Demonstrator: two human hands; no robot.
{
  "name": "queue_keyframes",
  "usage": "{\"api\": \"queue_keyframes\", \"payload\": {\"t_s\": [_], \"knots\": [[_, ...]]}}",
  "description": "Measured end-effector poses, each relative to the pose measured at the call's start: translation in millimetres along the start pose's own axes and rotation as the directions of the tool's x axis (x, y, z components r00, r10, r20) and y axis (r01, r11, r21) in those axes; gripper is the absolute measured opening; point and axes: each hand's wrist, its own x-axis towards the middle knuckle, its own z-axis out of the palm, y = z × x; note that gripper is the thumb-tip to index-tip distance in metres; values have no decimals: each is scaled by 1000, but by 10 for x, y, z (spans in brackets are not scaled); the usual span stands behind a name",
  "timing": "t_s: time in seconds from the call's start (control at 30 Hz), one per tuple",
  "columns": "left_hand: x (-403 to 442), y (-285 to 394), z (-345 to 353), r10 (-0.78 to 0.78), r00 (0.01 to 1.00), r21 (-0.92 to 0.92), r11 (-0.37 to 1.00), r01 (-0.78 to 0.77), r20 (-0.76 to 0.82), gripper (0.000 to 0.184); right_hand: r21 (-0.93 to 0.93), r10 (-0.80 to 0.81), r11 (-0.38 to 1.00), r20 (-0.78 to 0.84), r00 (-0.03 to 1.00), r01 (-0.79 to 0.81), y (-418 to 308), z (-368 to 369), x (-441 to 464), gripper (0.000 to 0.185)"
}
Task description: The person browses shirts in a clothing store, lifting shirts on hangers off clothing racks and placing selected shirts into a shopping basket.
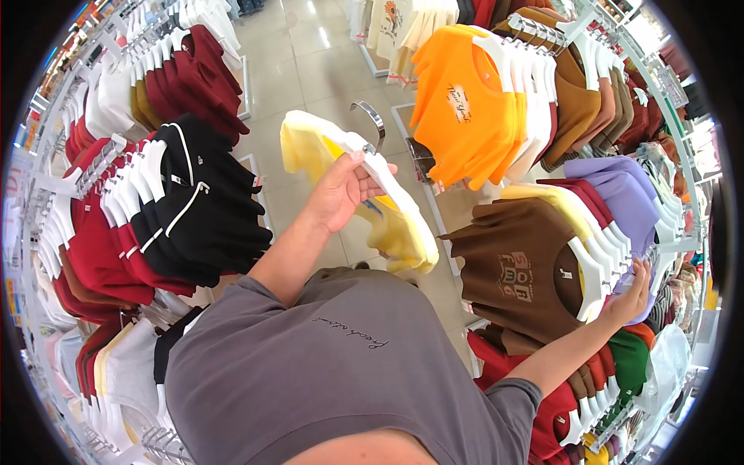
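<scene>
My left hand [341, 190] is closed around a white hanger [381, 172] with a metal hook, in the middle of the view above the aisle. From it hangs a pale yellow shirt [415, 240], its front mostly turned away. Off to the right, my right hand [632, 296] reaches to the rack, its fingers stretched out beside the white hangers. Close to it hang a brown shirt [504, 252] with printed letters and a purple shirt [612, 186]. Whether the fingertips touch a hanger, I cannot tell.
Black shirts [209, 209] with white trim and dark red shirts [198, 85] hang on the left racks. An orange shirt [465, 101] fronts the upper right rack. Between the racks runs a tiled floor [306, 66].
</scene>
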Motion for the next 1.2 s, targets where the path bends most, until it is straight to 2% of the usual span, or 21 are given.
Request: {"api": "queue_keyframes", "payload": {"t_s": [0.33, 0.4, 0.67, 0.73, 0.83, 0.97, 1.03, 1.1, 1.13, 1.17, 1.2], "knots": [[-36, -1, -100, 23, 1000, 2, 1000, -23, -8, 38, 58, 61, 996, -18, 998, -60, 37, -21, 26, 31], [-54, 28, -73, 41, 999, 33, 999, -40, -15, 37, 10, -9, 1000, -5, 1000, 9, 56, -27, 38, 31], [-48, 42, -82, 72, 997, 92, 993, -71, -4, 38, -33, -8, 999, 18, 1000, 9, 68, -57, 71, 32], [-52, 42, -78, 62, 998, 103, 993, -59, -22, 36, -58, 49, 997, 0, 999, -49, 49, -57, 66, 33], [-52, 26, -111, 61, 998, 96, 994, -59, -18, 34, -138, -19, 990, 39, 999, 24, 4, -49, 53, 32], [-44, -3, -136, 71, 998, 96, 993, -70, 3, 32, -163, -33, 986, 47, 998, 40, 92, -90, 92, 31], [-27, -39, -139, 62, 995, 112, 992, -52, -84, 33, -117, -51, 991, 117, 992, 64, 302, -246, 193, 31], [-46, -74, -207, 70, 996, 87, 994, -65, -55, 34, -370, -208, 893, 167, 964, 257, 213, -228, 120, 28], [-30, -87, -239, 84, 996, 65, 995, -82, -32, 35, -549, -332, 722, 259, 907, 421, 248, -279, 132, 26], [-29, -98, -263, 116, 993, 66, 991, -115, -3, 36, -327, -136, 930, 119, 984, 168, 305, -282, 141, 25], [-44, -110, -295, 144, 989, 61, 987, -145, 30, 36, -287, -9, 958, 46, 999, 22, 53, -159, 73, 25]]}}
